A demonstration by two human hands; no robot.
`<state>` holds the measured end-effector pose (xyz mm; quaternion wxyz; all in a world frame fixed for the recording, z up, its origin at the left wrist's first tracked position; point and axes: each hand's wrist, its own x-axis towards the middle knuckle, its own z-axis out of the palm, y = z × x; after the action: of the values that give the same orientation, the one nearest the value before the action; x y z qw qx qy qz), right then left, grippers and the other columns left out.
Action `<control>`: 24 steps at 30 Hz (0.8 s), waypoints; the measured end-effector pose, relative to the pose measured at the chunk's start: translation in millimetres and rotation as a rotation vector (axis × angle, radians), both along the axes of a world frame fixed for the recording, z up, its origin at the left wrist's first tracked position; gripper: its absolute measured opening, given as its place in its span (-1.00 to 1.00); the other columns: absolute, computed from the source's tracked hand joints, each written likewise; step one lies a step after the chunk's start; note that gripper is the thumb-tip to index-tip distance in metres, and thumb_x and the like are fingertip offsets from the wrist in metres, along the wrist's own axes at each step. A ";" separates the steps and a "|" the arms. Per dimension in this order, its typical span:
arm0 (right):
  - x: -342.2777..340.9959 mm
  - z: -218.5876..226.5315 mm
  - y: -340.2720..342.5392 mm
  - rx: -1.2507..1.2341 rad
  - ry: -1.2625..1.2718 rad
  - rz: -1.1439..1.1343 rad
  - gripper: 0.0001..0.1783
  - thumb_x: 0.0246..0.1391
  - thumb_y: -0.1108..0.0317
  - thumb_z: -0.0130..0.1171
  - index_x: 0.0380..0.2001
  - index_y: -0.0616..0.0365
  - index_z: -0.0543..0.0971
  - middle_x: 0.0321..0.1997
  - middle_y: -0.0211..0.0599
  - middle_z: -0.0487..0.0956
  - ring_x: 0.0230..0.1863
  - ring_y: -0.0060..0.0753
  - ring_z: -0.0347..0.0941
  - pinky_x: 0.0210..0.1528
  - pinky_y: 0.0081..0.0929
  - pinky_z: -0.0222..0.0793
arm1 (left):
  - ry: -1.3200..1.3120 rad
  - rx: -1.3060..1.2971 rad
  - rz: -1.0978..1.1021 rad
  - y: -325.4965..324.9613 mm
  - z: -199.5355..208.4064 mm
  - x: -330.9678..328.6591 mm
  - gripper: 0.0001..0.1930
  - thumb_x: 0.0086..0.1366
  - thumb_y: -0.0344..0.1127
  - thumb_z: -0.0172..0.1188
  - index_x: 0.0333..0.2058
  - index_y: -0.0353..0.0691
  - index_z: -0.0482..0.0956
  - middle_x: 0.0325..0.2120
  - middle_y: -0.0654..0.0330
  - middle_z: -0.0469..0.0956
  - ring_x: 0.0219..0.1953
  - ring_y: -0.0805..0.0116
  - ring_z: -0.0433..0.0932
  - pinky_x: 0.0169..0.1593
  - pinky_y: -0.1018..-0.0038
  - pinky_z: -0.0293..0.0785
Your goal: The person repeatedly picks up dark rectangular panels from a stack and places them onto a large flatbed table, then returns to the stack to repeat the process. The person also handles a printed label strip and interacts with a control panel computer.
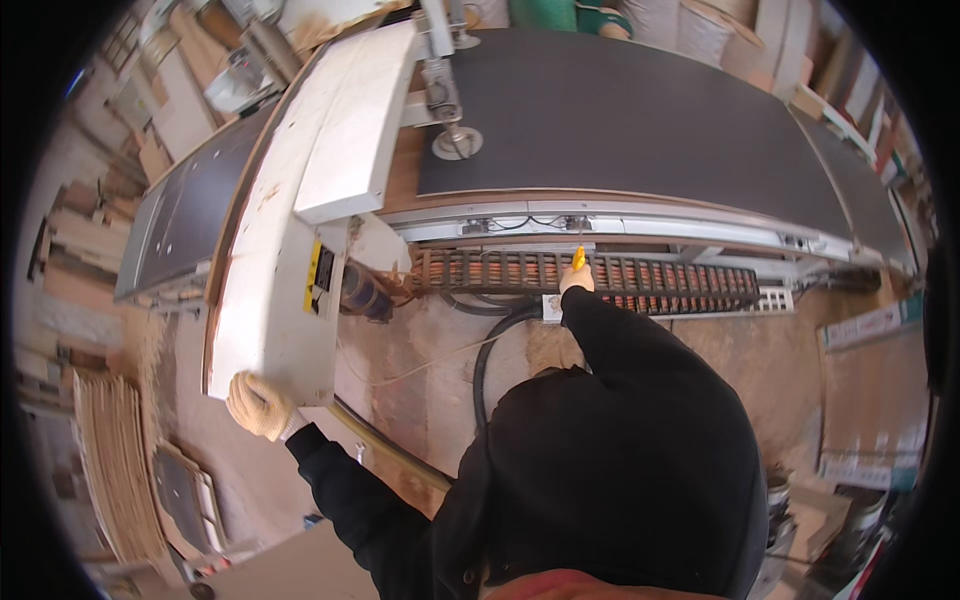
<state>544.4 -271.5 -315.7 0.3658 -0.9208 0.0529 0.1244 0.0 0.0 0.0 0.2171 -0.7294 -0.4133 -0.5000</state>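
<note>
Overhead view of a person leaning over a woodworking machine. The right hand, gloved, has its fingers clamped on a yellow-handled tool; the tool's long axis runs nearly straight away from the person, its thin shaft pointing up toward the machine's grey rail. The tool sits at the upper edge of the cable carrier chain, a long slotted black track lying left to right under the rail, with reddish cables showing through its links. The left hand, in a pale work glove, rests on the lower corner of the white machine housing, fingers curled over its edge. A dark flat machine bed fills the upper part, with a metal clamp foot standing at its left edge. A black hose curves over the sawdust-covered floor below the chain, just left of the right sleeve. Stacked boards lie at the lower left; cardboard boxes stand at the right.
</note>
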 end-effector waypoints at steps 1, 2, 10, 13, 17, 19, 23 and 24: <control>4.7 3.8 -10.8 0.018 0.003 -0.125 -0.53 0.19 0.12 0.23 0.04 0.23 0.51 -0.10 0.15 0.67 0.00 0.20 0.61 0.07 -0.01 0.50 | -0.020 0.004 0.015 -2.6 -0.2 7.0 -0.79 0.42 -0.32 0.14 -0.22 -0.33 0.67 -0.19 -0.01 0.68 -0.10 -0.02 0.59 0.04 0.14 0.48; 7.0 6.0 -22.4 0.047 -0.022 -0.175 -0.54 0.20 0.11 0.22 0.02 0.22 0.52 -0.13 0.15 0.67 -0.01 0.22 0.61 0.05 -0.02 0.51 | -0.039 0.004 0.034 -3.8 -1.1 14.1 -0.79 0.42 -0.33 0.12 -0.22 -0.34 0.67 -0.20 0.00 0.68 -0.12 -0.02 0.59 0.03 0.14 0.49; 38.6 -1.2 -53.0 0.068 0.082 -0.090 -0.49 0.21 0.08 0.17 0.07 0.23 0.52 -0.03 0.17 0.66 0.07 0.20 0.58 0.14 -0.03 0.46 | 0.027 -0.033 0.139 -12.0 -7.6 18.9 -0.75 0.44 -0.30 0.11 -0.14 -0.35 0.67 -0.14 0.00 0.68 -0.08 -0.03 0.58 0.10 0.14 0.48; 44.1 -13.2 -43.6 0.067 0.168 0.027 -0.52 0.22 0.09 0.16 0.05 0.22 0.54 -0.03 0.17 0.66 0.08 0.19 0.58 0.14 -0.04 0.46 | 0.063 -0.103 0.159 -20.2 -8.8 17.0 -0.74 0.46 -0.30 0.10 -0.10 -0.37 0.65 -0.09 -0.04 0.66 -0.06 -0.05 0.57 0.11 0.13 0.48; 36.8 -35.8 -13.7 0.029 0.136 0.074 -0.52 0.21 0.08 0.18 0.05 0.19 0.54 -0.03 0.14 0.67 0.08 0.19 0.58 0.15 -0.05 0.46 | 0.156 -0.041 0.103 -24.4 -6.9 16.4 -0.76 0.46 -0.35 0.08 -0.09 -0.38 0.63 -0.06 -0.08 0.63 0.02 -0.11 0.55 0.16 0.08 0.46; 33.3 -48.8 12.4 0.052 0.077 0.100 -0.51 0.20 0.05 0.20 0.06 0.16 0.54 -0.03 0.12 0.67 0.07 0.19 0.58 0.14 -0.04 0.47 | 0.159 0.002 0.086 -19.5 -8.3 18.8 -0.73 0.49 -0.32 0.05 -0.10 -0.40 0.63 -0.09 -0.08 0.64 -0.01 -0.10 0.56 0.14 0.10 0.46; 22.2 -69.2 82.0 0.039 0.095 0.150 -0.55 0.16 0.03 0.23 -0.04 0.13 0.54 -0.08 0.14 0.66 0.04 0.21 0.57 0.09 0.04 0.45 | 0.120 0.104 -0.008 -5.8 -13.4 22.0 -0.76 0.47 -0.38 0.08 -0.10 -0.46 0.63 -0.12 -0.15 0.64 -0.02 -0.13 0.59 0.14 0.05 0.47; 14.6 -72.0 99.6 0.041 0.082 0.183 -0.54 0.16 0.02 0.23 -0.04 0.13 0.54 -0.08 0.15 0.66 0.03 0.22 0.58 0.08 0.04 0.45 | 0.123 0.141 -0.018 -1.3 -11.8 24.9 -0.75 0.47 -0.41 0.07 -0.12 -0.51 0.62 -0.15 -0.17 0.64 -0.04 -0.13 0.60 0.13 0.04 0.48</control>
<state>559.0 -171.9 -387.7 0.3690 -0.9083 -0.0189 0.1960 24.9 -1.3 -11.8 0.2884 -0.7452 -0.3563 -0.4843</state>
